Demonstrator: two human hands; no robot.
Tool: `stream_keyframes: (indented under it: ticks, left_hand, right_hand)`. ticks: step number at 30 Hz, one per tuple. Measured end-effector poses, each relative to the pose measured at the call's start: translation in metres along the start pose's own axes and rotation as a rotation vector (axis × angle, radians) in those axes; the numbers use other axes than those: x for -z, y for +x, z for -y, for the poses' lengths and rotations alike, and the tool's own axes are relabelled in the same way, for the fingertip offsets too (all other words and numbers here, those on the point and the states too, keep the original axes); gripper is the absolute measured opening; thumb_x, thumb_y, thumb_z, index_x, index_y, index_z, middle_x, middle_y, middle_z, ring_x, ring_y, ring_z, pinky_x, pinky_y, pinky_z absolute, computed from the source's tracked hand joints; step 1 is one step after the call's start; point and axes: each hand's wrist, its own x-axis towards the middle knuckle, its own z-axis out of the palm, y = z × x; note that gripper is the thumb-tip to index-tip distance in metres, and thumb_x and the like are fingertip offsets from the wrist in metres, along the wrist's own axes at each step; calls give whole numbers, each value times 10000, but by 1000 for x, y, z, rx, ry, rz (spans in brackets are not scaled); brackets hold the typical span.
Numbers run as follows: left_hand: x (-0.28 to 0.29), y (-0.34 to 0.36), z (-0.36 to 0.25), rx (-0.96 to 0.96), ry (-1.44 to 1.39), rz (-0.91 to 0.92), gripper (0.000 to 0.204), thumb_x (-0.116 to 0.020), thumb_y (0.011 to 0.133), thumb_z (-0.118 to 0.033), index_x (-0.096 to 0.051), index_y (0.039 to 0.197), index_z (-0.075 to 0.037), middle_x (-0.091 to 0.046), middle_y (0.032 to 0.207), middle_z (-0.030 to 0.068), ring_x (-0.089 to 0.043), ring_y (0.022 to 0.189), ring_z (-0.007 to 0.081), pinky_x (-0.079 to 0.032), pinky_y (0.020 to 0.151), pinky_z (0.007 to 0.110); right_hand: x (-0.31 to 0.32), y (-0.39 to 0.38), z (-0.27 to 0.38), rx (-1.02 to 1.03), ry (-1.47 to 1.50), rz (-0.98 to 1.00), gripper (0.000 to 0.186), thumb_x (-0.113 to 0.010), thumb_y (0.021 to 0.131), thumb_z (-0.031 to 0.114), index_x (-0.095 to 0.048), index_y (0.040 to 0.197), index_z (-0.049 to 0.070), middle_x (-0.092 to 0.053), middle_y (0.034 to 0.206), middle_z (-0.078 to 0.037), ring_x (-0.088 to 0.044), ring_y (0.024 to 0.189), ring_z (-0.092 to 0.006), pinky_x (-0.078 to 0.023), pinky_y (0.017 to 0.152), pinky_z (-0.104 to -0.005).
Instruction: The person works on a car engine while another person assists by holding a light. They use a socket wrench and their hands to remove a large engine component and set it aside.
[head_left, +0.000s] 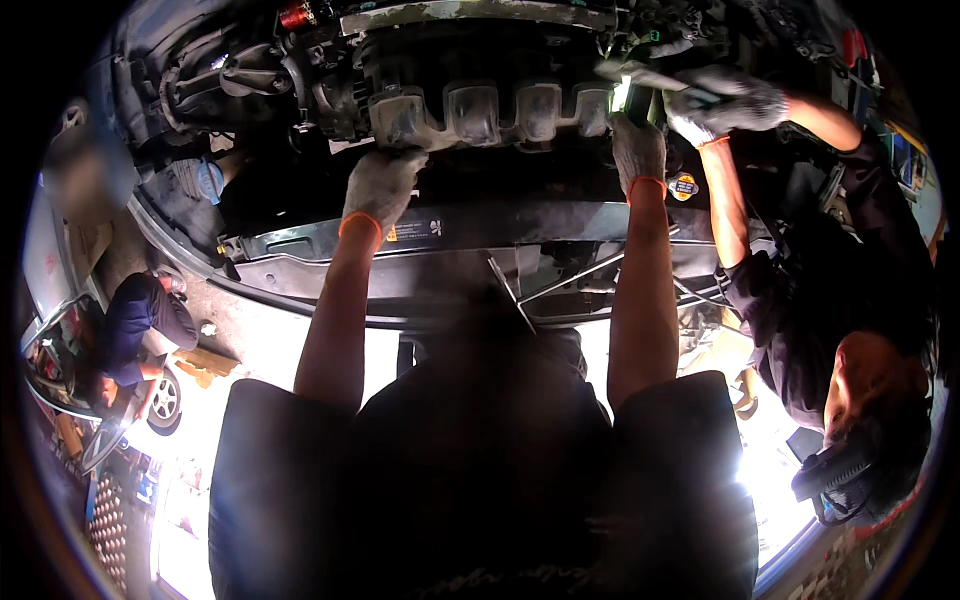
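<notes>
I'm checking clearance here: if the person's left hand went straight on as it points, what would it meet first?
The gloved left hand would probably meet the lobed metal part's leftmost bulge; depth is unclear, and they may be touching.

Engine bay (545,222) with lobed metal part (472,112).

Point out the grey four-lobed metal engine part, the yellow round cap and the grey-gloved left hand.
Grey four-lobed metal engine part (472,115), head view: second lobe from left.
Yellow round cap (684,186), head view: top face.
Grey-gloved left hand (383,186), head view: back of glove.
</notes>
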Motion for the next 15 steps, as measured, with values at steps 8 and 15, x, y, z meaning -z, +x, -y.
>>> stream_keyframes:
  ticks: [8,15]
  left_hand:
    - [3,5,24,253,-686,200,146,-581,914,-136,-563,775,-96,-496,648,-12,-397,444,86,-317,382,236]
    - [-4,-47,-3,428,-578,-102,203,-535,917,-194,-453,734,-161,-380,566,-39,-356,389,92,-278,362,260]
  right_hand:
    - [8,-10,21,-150,-191,63,424,-610,797,338,-689,1009,-21,-701,956,-248,-671,966,-375,-502,827,-392]
    - [6,-6,19,-70,-320,81,521,-602,807,460,-700,1005,-12,-693,992,-258,-652,1002,-407,-499,854,-426]
